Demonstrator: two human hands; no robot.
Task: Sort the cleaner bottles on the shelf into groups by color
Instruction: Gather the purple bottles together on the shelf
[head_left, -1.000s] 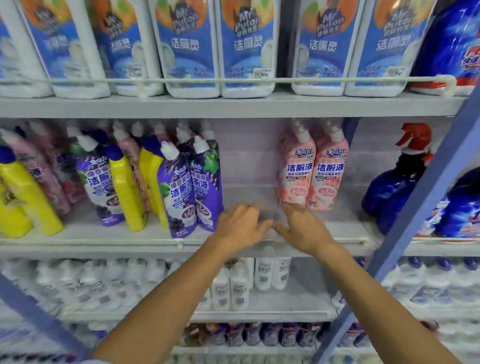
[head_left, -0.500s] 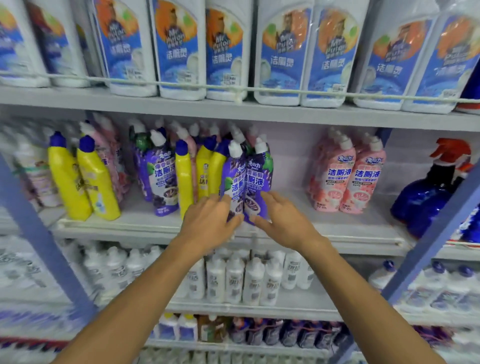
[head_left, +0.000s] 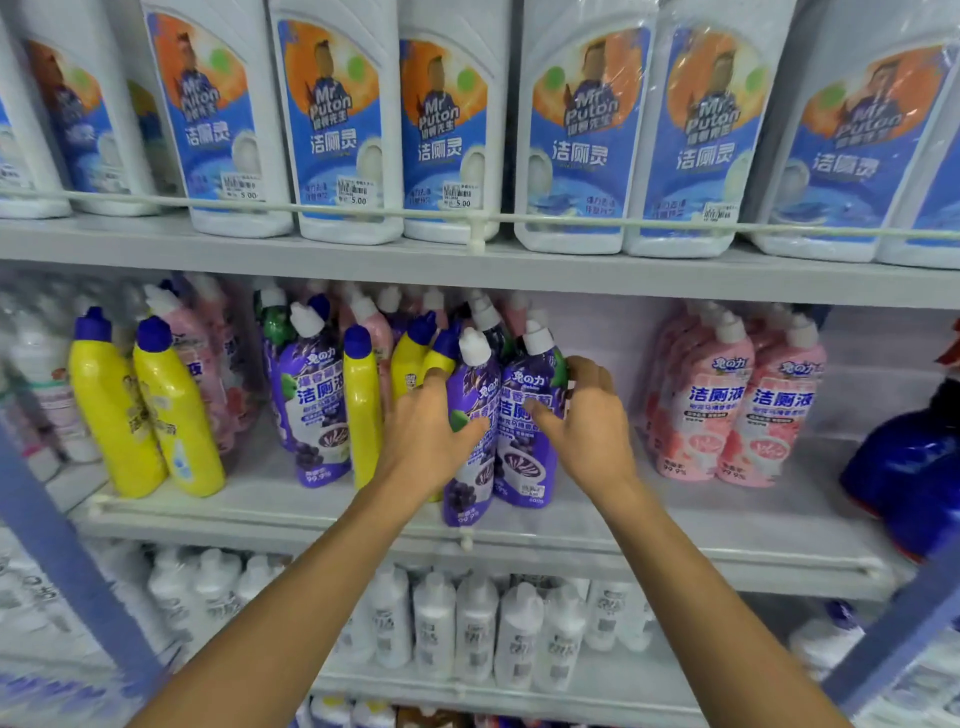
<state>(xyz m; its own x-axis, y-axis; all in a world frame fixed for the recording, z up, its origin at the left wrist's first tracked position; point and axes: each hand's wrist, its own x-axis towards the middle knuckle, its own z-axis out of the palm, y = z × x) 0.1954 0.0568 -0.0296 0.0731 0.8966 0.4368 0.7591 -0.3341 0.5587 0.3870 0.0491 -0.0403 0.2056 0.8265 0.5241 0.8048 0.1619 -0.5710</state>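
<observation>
Left hand (head_left: 426, 436) grips front purple bottle (head_left: 465, 493); right hand (head_left: 589, 436) grips adjacent purple bottle (head_left: 522, 462), both on middle shelf (head_left: 675, 519). Behind: yellow bottles (head_left: 361, 410), pink, purple intermixed. Pink group (head_left: 727, 410) at right looks sorted. Most sorting seems left.

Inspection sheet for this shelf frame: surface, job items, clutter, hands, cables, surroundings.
Surface: grey middle shelf, white wire front rail.
Job's things: front centre, left purple bottle and right purple bottle, white-capped plastic cleaners, side by side; third purple bottle further left; yellow blue-capped bottles mixed among them; pink bottles grouped right.
Clutter: dark blue spray bottle, far right.
Grips: left hand holds left purple bottle; right hand holds right purple bottle.
Cables: nothing seen.
Surroundings: white blue-labelled jugs above; white bottles below.
</observation>
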